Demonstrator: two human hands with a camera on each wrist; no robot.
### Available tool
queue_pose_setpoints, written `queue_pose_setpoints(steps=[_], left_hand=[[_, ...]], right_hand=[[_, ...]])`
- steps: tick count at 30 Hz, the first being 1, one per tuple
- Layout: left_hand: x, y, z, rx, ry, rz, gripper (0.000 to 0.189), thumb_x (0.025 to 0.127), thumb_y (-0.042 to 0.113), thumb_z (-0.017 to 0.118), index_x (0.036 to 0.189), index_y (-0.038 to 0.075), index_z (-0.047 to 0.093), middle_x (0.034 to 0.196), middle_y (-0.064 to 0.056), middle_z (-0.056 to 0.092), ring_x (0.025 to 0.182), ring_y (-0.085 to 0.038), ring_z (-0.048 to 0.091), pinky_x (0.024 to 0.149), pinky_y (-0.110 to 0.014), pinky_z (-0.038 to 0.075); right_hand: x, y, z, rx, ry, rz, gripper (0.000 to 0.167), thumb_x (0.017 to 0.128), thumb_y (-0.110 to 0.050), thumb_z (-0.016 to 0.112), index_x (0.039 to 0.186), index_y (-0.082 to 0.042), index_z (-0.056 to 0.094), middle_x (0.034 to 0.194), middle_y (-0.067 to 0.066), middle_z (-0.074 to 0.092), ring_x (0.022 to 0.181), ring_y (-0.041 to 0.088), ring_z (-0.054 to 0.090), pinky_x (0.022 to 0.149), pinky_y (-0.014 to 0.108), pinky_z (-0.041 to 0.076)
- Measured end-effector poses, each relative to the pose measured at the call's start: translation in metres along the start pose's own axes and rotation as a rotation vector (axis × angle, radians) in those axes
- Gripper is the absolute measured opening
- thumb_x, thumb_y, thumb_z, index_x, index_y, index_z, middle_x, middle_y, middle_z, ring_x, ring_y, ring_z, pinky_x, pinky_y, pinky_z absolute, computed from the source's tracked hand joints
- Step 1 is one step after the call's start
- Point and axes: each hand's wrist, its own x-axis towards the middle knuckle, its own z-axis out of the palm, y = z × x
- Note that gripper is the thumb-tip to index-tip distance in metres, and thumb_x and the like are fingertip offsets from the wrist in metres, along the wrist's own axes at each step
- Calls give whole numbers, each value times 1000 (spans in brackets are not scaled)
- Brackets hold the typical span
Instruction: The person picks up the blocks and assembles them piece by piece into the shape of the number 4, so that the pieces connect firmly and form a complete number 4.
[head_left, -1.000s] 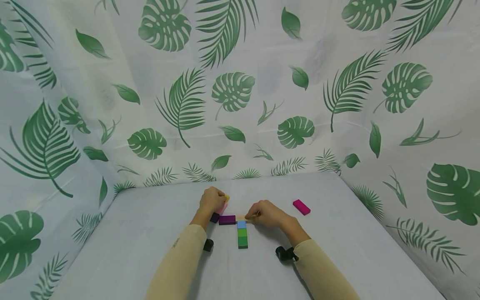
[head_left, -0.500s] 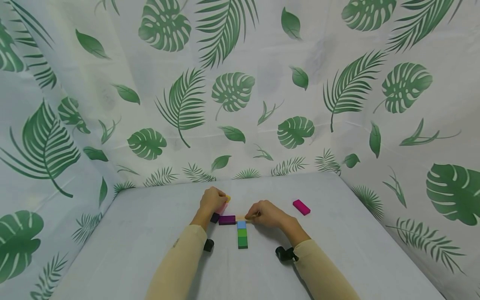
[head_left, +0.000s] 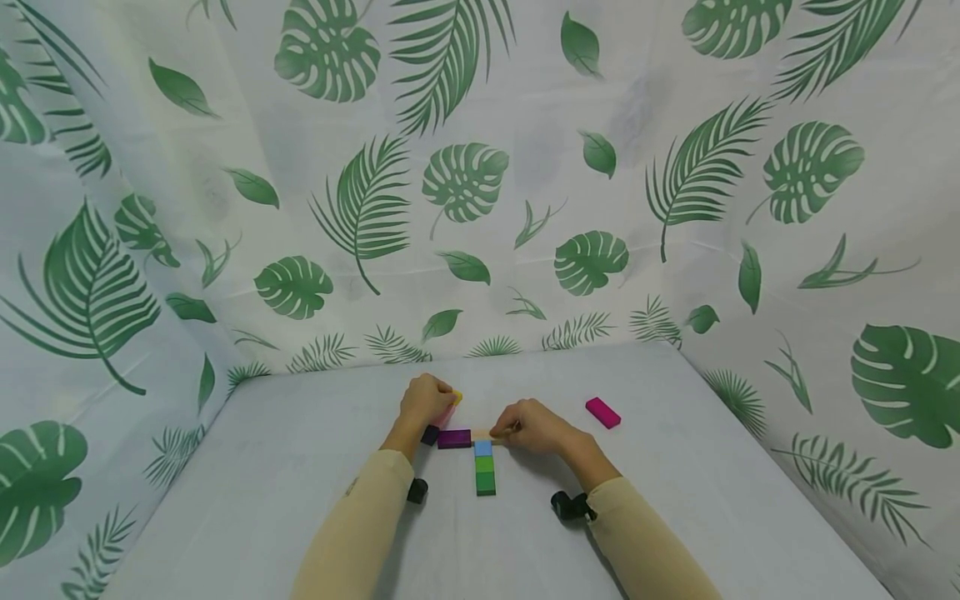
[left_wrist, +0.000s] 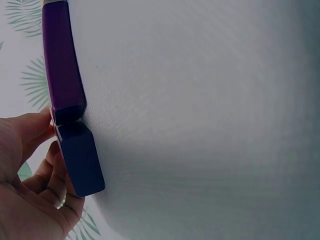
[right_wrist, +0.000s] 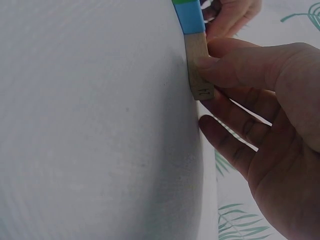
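Note:
In the head view my left hand [head_left: 424, 402] reaches over a pink block [head_left: 446, 414] with curled fingers and grips it. A yellow block [head_left: 457, 397] shows just past the fingertips. By the left wrist lies a dark blue block [left_wrist: 82, 160], touching the end of a purple block [left_wrist: 64, 60]. My right hand [head_left: 534, 427] pinches a plain wooden block [right_wrist: 197, 57], marked 24 on its end, between thumb and fingers. That block lies in line with the purple one. A light blue block [head_left: 483, 449], a light green block [head_left: 484, 465] and a green block [head_left: 485, 483] run towards me from it.
A magenta block [head_left: 603, 412] lies apart at the right on the white-covered table [head_left: 300, 483]. Leaf-printed cloth [head_left: 480, 183] hangs behind the table and at both sides. Black wrist cameras [head_left: 572, 506] sit under the forearms.

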Motion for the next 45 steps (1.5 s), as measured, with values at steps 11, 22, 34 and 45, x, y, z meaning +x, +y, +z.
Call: queue_pose_setpoints(steps=[11, 22, 34, 45], left_hand=[[-3, 2, -1, 5, -2, 0, 21, 91, 27, 81, 107, 15, 84, 115, -6, 79, 115, -29, 71, 94, -48, 56], [-2, 2, 0, 14, 3, 21, 21, 90, 27, 81, 106, 15, 84, 113, -6, 79, 113, -29, 71, 93, -48, 57], [-5, 1, -2, 28, -1, 28, 21, 91, 27, 79, 108, 15, 84, 114, -6, 79, 114, -30, 71, 94, -48, 56], [-10, 6, -7, 33, 15, 59, 21, 92, 23, 77, 108, 11, 83, 108, -6, 80, 107, -28, 72, 91, -47, 57]], right_hand=[[1, 1, 0, -2, -7, -3, 22, 90, 2, 75, 107, -10, 83, 109, 1, 79, 105, 18, 67, 94, 45, 57], [2, 1, 0, 9, -5, -4, 23, 91, 2, 73, 107, -10, 83, 110, 1, 79, 106, 18, 66, 96, 46, 56], [1, 0, 0, 18, -9, -7, 23, 90, 3, 73, 107, -9, 83, 109, 2, 79, 105, 18, 67, 94, 45, 56], [3, 5, 1, 4, -7, -9, 19, 91, -3, 76, 107, -10, 83, 108, -1, 79, 102, 15, 65, 92, 43, 57]])
